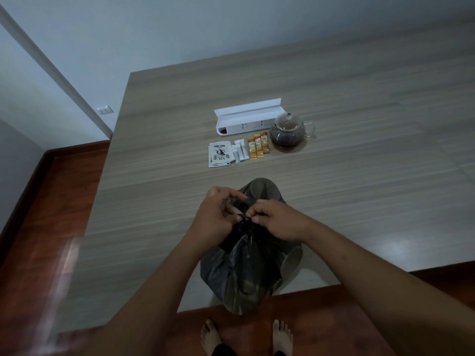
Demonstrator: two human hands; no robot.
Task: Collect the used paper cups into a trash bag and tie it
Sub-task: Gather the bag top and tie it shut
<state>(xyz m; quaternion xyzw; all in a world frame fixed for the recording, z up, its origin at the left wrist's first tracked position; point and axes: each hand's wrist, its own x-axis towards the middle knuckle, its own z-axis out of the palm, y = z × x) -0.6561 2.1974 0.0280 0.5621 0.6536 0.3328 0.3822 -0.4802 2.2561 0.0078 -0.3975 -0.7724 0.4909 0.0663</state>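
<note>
**A:** In the head view, where is the bag?

**B:** Your black trash bag sits in the lower middle of the frame, at the near edge of the wooden table, with its lower part hanging over that edge above your 2 bare feet. The plastic is partly see-through; pale rounded shapes show inside, at the top of the bag and at its right side, but I cannot tell for certain that they are the paper cups.

**A:** And my hands?

**B:** Your left hand and right hand meet at the middle of the frame, on the gathered neck of the bag. Both have fingers curled in and pinch the twisted black plastic between them; the 2 hands are nearly touching.

**A:** What else is on the table?

**B:** Further up the frame, above the bag, a row of small things: a white tea packet printed "YOD CHA", then white sachets, then 3 orange sachets side by side. Right of those stands a glass teapot with dark liquid, lid on. Just behind the row lies a long white box, touching or nearly touching the teapot. At the upper left, a wall socket sits on the pale wall.
</note>
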